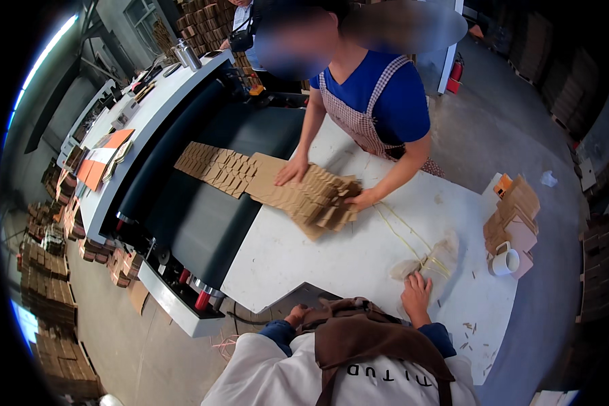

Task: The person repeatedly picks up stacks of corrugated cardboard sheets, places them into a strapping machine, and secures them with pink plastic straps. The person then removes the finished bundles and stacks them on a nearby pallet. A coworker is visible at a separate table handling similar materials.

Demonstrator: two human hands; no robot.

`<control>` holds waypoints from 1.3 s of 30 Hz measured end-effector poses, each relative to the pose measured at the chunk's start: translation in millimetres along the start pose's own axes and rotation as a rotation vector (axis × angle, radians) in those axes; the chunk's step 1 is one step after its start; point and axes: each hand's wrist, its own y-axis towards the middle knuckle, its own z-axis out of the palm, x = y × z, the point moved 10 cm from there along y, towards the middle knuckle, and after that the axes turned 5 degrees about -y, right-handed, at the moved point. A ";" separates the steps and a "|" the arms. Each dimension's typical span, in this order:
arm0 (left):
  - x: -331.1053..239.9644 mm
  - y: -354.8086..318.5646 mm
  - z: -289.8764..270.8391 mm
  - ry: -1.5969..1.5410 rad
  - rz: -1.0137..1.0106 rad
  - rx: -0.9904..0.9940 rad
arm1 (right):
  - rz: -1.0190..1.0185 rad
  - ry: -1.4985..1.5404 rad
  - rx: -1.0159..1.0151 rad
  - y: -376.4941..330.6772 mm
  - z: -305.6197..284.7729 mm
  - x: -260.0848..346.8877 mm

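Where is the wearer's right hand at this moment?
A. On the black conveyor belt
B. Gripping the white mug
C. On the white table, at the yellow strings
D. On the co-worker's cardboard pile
C: the right hand lies flat on the white table at the end of the yellow strings, apart from the white mug and the cardboard pile.

matt white table (331, 264), brown cardboard blanks (318, 199), smooth dark rubbery belt (196, 216), glossy ceramic mug (506, 261).
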 end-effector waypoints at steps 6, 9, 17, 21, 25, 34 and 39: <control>-12.0 1.7 5.2 0.154 0.086 -0.041 | 0.013 -0.010 0.025 -1.3 3.6 -3.6; -8.6 -4.5 5.4 0.335 0.174 -0.055 | 0.020 0.013 0.062 1.1 6.7 0.7; 10.5 -10.3 -3.2 -0.371 -0.214 -0.185 | 0.012 0.017 0.040 -0.7 1.6 -2.5; 13.8 -13.1 -4.0 -0.405 -0.214 -0.209 | 0.009 0.015 0.038 0.4 1.9 0.8; 12.8 -12.2 -4.5 -0.383 -0.213 -0.212 | 0.007 0.013 0.038 0.3 1.8 0.7; 17.0 -9.0 -9.0 -0.297 -0.219 -0.245 | 0.007 0.023 0.042 0.6 3.6 1.7; -9.4 -5.4 -4.5 -0.298 -0.143 -0.152 | 0.000 -0.014 0.043 -3.4 4.4 -7.6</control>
